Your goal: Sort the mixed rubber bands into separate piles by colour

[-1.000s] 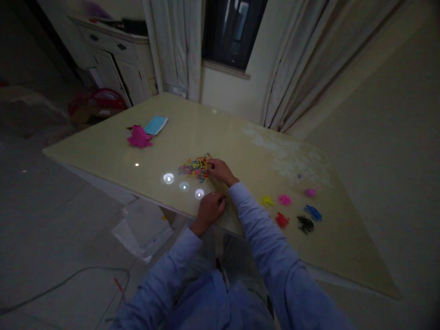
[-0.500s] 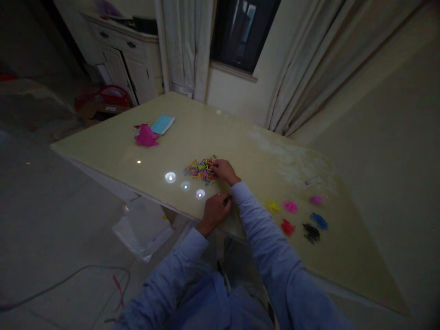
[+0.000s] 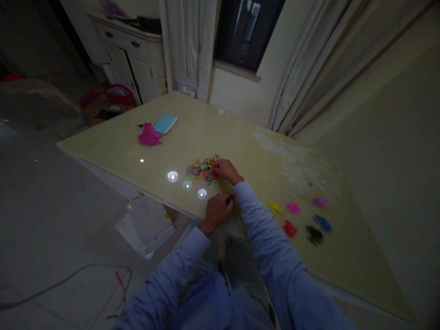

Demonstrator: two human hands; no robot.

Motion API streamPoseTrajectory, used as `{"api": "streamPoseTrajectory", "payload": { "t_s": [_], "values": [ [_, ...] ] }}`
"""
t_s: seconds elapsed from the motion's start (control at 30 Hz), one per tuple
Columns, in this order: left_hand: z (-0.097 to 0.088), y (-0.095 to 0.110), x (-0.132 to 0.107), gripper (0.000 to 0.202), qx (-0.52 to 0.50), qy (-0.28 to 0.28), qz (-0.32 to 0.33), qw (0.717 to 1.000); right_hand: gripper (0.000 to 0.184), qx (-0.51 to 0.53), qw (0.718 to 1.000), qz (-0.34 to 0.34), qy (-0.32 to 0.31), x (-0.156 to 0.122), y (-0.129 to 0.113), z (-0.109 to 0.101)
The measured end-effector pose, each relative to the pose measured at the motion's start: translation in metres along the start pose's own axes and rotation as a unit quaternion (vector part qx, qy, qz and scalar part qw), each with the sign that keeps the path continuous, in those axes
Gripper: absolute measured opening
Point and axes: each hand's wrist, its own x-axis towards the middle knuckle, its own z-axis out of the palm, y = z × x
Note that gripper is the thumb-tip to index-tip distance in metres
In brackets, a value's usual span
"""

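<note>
A loose pile of mixed-colour small bands, thin like rubber bands, lies on the pale table. My right hand reaches to the pile's right side, thumb and fingers pinched together among the bands; what is between the fingertips is too small to make out. Near the table's front edge rests my left hand, its fingers curled closed, and their contents are hidden. To the right of my right forearm lie sorted heaps: yellow, pink, red, black and blue.
A purple rounded object sits beyond the sorted heaps, beside a clear wrapper. Towards the far left are a crumpled magenta piece and a blue face mask. A cabinet stands behind; a cable runs over the floor.
The whole view has shifted slightly, so things appear a little further right. Both hands keep nearly the same places, the right one still at the pile.
</note>
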Motion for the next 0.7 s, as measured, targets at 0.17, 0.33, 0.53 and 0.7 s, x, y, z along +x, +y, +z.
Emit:
{"api": "streamPoseTrajectory", "payload": {
  "t_s": [0.17, 0.33, 0.53, 0.7],
  "values": [
    [0.0, 0.0, 0.001, 0.016, 0.016, -0.007, -0.005, 1.0, 0.008, 0.006, 1.0, 0.0, 0.0, 0.005, -0.002, 0.002],
    [0.001, -0.001, 0.0, 0.017, 0.002, -0.003, -0.001, 1.0, 0.011, 0.069, 0.998, 0.0, 0.009, 0.01, 0.001, 0.003],
    [0.002, 0.0, 0.0, 0.019, -0.007, 0.002, -0.001, 1.0, 0.014, 0.206, 0.978, 0.027, 0.023, 0.011, 0.01, 0.002],
    [0.0, 0.002, 0.0, 0.017, -0.021, 0.009, 0.001, 1.0, 0.018, 0.316, 0.946, 0.069, 0.016, 0.007, 0.009, -0.001]
  ]
}}
